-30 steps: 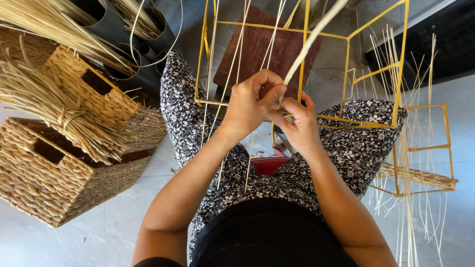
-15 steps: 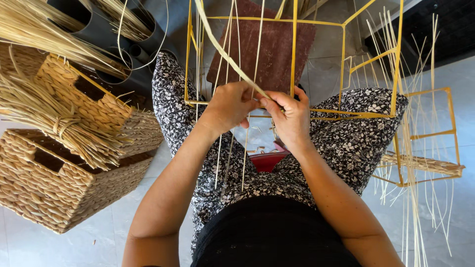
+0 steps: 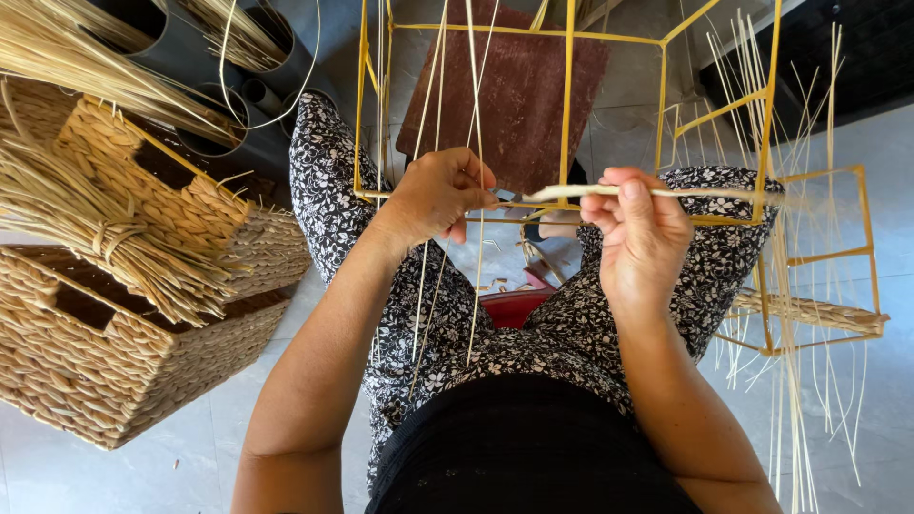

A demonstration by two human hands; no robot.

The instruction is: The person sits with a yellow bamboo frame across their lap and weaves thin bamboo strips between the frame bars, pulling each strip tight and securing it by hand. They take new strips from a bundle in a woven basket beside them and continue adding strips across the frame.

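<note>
both hands' grip pinching a pale reed strand (image 3: 666, 192) at the yellow wire frame (image 3: 567, 105)

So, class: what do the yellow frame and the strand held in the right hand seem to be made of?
Yellow frame: probably painted metal rod, given its thin, straight, glossy bars. Strand in the right hand: likely dried plant fibre such as rattan or reed, being pale, flat and matte.

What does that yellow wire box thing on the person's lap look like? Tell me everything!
The yellow frame is a box-shaped skeleton of thin painted rods, probably metal, open on all sides. It rests tilted over the person's patterned lap. Pale straw strands hang down across it. The left hand grips its near bottom rail, while the right hand pulls one flat straw strip sideways along that rail. A second similar frame stands to the right.
</note>
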